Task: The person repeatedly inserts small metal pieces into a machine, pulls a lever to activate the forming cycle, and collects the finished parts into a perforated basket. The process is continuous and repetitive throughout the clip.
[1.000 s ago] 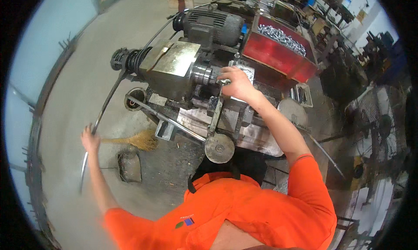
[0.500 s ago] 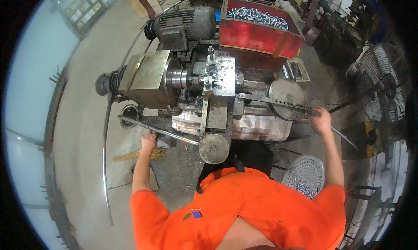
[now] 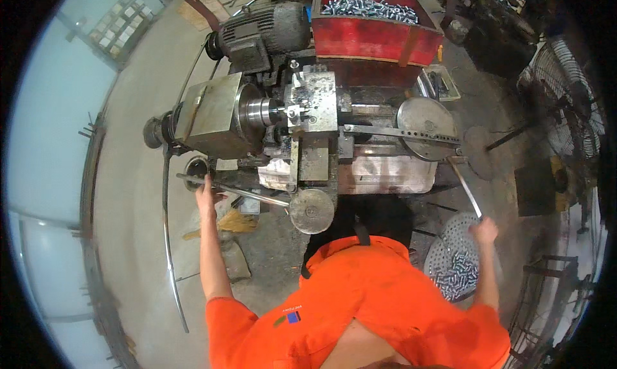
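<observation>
My left hand [image 3: 207, 197] is at the free end of a long metal bar [image 3: 250, 194]; its fingers are apart, touching or close against the bar. That bar runs to a round disc [image 3: 312, 211] at the front of a lathe-like machine. My right hand [image 3: 484, 230] is closed round the lower end of a metal lever [image 3: 465, 186], beside the round plate [image 3: 424, 126] and its perforated strip [image 3: 402, 133]. Between the hands sit the machine's tool block [image 3: 315, 102] and spindle [image 3: 259, 112]. Any workpiece in the spindle is too small to make out.
A red box [image 3: 369, 41] of small metal parts stands behind the machine, next to a motor [image 3: 267, 35]. Low at the right is a perforated basin [image 3: 440, 248] with similar parts. A fan [image 3: 562, 99] stands far right; a broom head [image 3: 238, 222] lies at left.
My left hand has moved up and left toward the bar's end, its fingers loosening. My right hand has come down and nearer my body, the lever swinging with it. More parts show in the basin.
</observation>
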`<state>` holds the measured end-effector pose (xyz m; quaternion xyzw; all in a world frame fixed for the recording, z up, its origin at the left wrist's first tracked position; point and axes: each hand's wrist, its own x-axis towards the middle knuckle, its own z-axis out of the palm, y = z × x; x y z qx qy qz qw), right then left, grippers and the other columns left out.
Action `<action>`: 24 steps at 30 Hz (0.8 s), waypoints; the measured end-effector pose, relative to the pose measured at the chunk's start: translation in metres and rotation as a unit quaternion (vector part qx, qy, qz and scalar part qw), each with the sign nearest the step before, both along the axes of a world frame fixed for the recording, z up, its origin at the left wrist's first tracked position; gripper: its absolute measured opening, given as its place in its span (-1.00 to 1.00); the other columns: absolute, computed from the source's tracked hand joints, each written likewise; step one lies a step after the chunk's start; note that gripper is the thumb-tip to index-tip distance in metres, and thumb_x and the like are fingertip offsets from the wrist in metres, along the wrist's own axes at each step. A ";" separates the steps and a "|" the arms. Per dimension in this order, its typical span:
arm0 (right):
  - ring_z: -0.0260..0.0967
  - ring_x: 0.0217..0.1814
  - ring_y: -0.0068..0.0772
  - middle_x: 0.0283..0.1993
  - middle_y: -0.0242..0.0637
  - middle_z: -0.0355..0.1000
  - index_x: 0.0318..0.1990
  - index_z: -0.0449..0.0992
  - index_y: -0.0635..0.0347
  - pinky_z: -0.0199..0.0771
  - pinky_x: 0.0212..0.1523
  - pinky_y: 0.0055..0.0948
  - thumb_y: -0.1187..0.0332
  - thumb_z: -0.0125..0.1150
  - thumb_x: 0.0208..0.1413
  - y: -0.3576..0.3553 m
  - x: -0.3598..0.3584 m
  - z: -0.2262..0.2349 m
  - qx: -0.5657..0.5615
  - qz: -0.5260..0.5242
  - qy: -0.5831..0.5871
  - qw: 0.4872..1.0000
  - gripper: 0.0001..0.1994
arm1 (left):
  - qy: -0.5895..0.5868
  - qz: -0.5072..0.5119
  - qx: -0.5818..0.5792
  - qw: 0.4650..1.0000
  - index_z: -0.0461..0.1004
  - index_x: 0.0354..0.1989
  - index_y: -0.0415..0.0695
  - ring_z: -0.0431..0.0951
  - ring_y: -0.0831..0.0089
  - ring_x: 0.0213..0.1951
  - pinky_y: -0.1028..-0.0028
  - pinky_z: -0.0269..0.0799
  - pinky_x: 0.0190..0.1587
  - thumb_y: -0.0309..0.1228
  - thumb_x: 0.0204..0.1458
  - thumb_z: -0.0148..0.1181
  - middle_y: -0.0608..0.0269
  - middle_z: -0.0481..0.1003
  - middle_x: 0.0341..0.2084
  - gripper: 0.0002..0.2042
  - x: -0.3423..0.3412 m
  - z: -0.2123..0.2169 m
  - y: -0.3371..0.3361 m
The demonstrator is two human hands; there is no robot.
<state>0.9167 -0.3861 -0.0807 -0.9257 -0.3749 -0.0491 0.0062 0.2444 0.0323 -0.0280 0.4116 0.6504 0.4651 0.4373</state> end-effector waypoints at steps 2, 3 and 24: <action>0.37 -0.34 0.05 -0.45 0.00 0.41 -0.41 0.44 0.27 0.37 -0.30 -0.12 0.25 0.16 -0.43 0.000 -0.060 0.014 0.059 -0.059 0.159 0.984 -0.66 | -0.020 0.027 0.023 0.999 0.31 -0.39 -0.27 0.45 0.35 -0.67 0.37 0.51 -0.66 -0.20 0.04 0.06 0.25 0.33 -0.63 -0.68 0.038 0.002 0.000; 0.36 -0.38 0.05 -0.47 0.02 0.40 -0.41 0.43 0.30 0.36 -0.34 -0.15 0.27 0.14 -0.42 -0.010 -0.075 -0.005 0.111 -0.060 0.204 0.971 -0.66 | -0.006 0.029 0.024 0.999 0.31 -0.39 -0.27 0.46 0.35 -0.65 0.37 0.51 -0.65 -0.22 0.04 0.05 0.23 0.33 -0.61 -0.70 0.040 -0.001 0.002; 0.39 -0.36 0.08 -0.48 0.02 0.41 -0.43 0.42 0.23 0.38 -0.38 -0.07 0.24 0.20 -0.27 0.011 0.045 0.017 -0.022 0.002 0.011 1.000 -0.73 | 0.043 -0.067 -0.071 0.994 0.29 -0.32 -0.43 0.51 0.19 -0.68 0.38 0.51 -0.66 -0.14 0.02 0.03 0.07 0.38 -0.66 -0.55 0.005 -0.025 0.023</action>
